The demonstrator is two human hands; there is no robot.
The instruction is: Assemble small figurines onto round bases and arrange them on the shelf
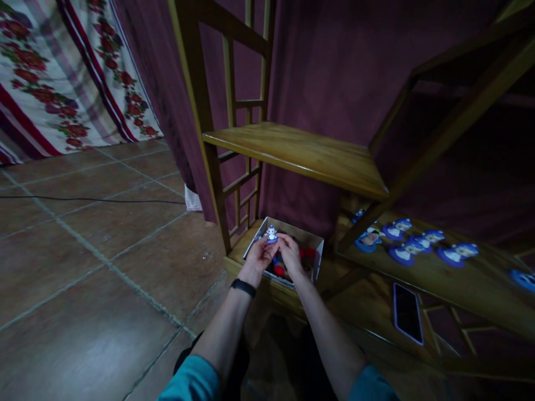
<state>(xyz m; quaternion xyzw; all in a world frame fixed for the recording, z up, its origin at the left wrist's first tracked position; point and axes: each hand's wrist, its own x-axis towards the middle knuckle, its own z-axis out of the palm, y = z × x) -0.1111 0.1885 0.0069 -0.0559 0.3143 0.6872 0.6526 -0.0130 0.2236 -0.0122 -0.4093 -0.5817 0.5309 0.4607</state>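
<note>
A small white and blue figurine (271, 233) is held upright over an open cardboard box (318, 257). My left hand (259, 254) grips it from the left, fingers closed at its blue base. From the right, my right hand (289, 250) has its fingertips pinched at the same base. Inside the box, partly hidden by my hands, lie red round items (279, 270) and other dark things too dim to make out. The box stands on the low wooden shelf, below a bare-topped upper board.
The wooden shelf board (301, 156) juts out above the box. Several similar blue and white figurines (458, 253) stand on the right-hand shelf. A phone (407, 313) lies in front of them. A thin cable (92, 199) crosses the tiled floor at left.
</note>
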